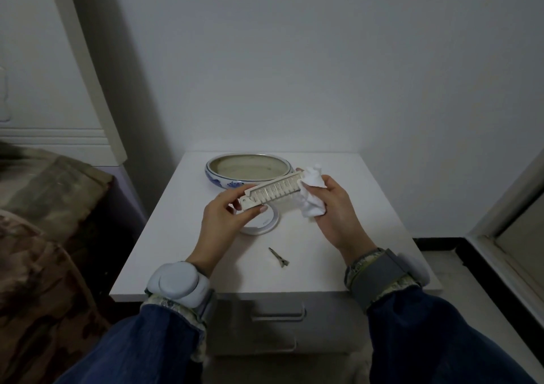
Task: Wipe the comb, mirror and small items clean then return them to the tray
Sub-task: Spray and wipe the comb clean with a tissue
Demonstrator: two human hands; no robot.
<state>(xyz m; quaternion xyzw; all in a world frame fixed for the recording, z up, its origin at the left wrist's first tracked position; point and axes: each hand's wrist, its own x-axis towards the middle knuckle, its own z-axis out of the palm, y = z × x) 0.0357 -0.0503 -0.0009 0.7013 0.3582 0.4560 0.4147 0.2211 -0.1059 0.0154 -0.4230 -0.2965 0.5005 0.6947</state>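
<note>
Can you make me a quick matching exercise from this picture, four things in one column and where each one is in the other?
1. comb
2. white cloth
3. hair clip
4. round mirror

A. lying alone on the table's near part
B. gripped in the right hand
C. on the table under the left hand
D. held above the table by both hands

Pairs: 1-D, 2-B, 3-A, 4-C

Dim, bluish light; wide-angle edge distortion.

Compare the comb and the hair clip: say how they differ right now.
The comb is pale, long and toothed; the hair clip is dark, thin and far smaller. The comb is held up off the table, the left hand gripping one end; the hair clip lies untouched on the white table. Both are outside the dish.
</note>
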